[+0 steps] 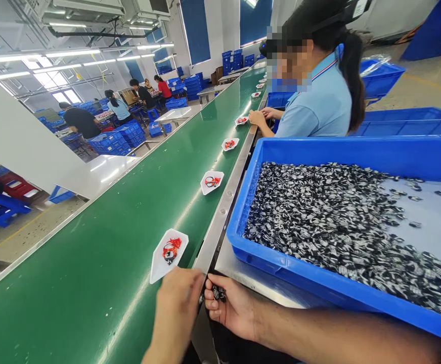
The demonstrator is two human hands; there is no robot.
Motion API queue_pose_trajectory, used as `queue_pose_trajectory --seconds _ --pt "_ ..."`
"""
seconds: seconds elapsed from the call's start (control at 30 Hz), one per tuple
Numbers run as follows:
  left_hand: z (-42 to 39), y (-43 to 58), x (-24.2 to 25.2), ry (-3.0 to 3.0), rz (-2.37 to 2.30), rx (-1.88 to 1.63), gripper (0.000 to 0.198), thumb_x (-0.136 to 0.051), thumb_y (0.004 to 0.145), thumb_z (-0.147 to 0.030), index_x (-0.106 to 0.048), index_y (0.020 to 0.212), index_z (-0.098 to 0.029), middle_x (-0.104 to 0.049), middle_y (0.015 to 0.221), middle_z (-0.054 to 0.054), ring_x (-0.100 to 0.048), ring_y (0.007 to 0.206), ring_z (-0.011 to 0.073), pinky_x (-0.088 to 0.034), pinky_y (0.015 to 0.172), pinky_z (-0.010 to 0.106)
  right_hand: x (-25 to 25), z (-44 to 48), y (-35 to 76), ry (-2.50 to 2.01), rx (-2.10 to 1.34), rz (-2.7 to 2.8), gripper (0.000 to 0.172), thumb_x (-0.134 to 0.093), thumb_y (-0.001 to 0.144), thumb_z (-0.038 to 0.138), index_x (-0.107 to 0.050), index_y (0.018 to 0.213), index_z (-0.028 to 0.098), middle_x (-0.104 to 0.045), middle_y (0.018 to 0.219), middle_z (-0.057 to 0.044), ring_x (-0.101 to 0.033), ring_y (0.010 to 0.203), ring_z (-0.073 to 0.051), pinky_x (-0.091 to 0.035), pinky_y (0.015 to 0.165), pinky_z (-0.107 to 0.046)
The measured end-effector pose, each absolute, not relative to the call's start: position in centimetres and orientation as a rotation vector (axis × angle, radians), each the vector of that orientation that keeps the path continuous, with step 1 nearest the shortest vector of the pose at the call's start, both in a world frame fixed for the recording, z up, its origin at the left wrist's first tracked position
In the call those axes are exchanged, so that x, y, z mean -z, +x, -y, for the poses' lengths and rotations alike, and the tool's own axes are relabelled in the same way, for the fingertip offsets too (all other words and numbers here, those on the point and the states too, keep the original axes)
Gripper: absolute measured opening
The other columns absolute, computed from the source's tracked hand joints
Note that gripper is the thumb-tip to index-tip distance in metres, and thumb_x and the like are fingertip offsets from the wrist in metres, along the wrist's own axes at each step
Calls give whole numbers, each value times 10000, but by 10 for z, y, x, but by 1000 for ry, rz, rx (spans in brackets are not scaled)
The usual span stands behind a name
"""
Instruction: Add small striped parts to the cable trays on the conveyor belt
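Observation:
My right hand (234, 309) is curled round several small black-and-white pieces (218, 293) near the belt's metal edge. Close beside its fingertips, my left hand (178, 303) is over the belt's near side with fingers drawn together. It is slightly blurred, and whatever its fingertips pinch is hidden. Just beyond the left hand lies a white tray (160, 267) holding red and black parts (171, 248). To the right, a large blue bin (243, 248) contains a wide heap of similar black-and-white pieces (319, 217).
A green conveyor belt (102, 253) runs away from me, carrying more white trays (207, 189) in a row. Its metal rail (224, 205) separates it from the bin. A co-worker in a light blue shirt (315, 108) sits beyond the bin, hands at the belt's edge.

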State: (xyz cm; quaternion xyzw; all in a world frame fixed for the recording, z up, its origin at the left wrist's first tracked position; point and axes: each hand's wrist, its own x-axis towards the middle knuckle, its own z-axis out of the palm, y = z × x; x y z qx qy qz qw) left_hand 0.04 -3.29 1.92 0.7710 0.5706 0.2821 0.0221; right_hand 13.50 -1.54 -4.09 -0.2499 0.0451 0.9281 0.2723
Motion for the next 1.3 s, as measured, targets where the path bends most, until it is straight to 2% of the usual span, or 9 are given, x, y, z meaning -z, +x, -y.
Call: queue_pose_trajectory --seconds 0.07,0.17,0.37,0.63,0.77,0.87,1.13,1.3 --pt "44 22 -9 2482 -1586 -786 124 -468 846 -205 -591 862 -212 -599 728 -7 -517 685 135 -408 610 250 43 17 135 -714 -2439 -103 147 -546 787 253 -526 722 123 -471 577 16 -397 445 -62 -287 440 -170" --pt "51 42 -1 2504 -1575 -748 141 -441 841 -143 -577 845 -184 -580 720 10 -490 679 153 -408 582 274 44 19 136 -812 -2404 -79 189 -594 748 289 -516 672 135 -480 549 22 -414 456 -72 -325 471 -187" --pt "52 42 9 2331 -1512 -922 157 -452 841 -121 -576 910 -189 -593 791 15 -475 736 143 -429 622 268 41 19 138 -945 -2419 -98 215 -589 740 320 -520 668 129 -528 582 -9 -490 520 -103 -370 498 -199" --pt "53 39 14 2160 -1456 -1014 141 -463 842 -131 -585 873 -195 -602 787 8 -488 747 126 -429 648 259 41 19 137 -980 -2418 -149 218 -598 738 298 -487 634 142 -415 481 46 -347 389 -54 -213 362 -162" --pt "54 39 14 2163 -1469 -1036 142 -460 843 -133 -591 857 -188 -608 780 17 -479 725 128 -420 627 266 41 19 137 -974 -2395 -152 207 -601 737 272 -479 633 141 -405 485 48 -334 384 -50 -199 359 -157" --pt "55 40 14 2154 -1475 -1027 142 -467 840 -136 -594 874 -189 -609 792 24 -478 735 134 -414 626 272 43 20 137 -972 -2392 -150 206 -606 744 273 -484 648 139 -420 504 43 -344 396 -53 -221 370 -161" --pt "56 41 13 2124 -1476 -1014 127 -493 829 -142 -594 884 -195 -610 824 21 -478 768 140 -410 642 275 40 22 139 -1000 -2378 -45 175 -645 721 285 -549 755 142 -545 659 2 -491 543 -94 -351 468 -191" --pt "56 40 12 2106 -1491 -1040 122 -490 832 -147 -602 853 -190 -609 806 27 -487 759 137 -422 633 271 42 21 138 -972 -2403 -90 181 -637 731 287 -526 728 144 -505 604 16 -446 485 -80 -316 424 -183"
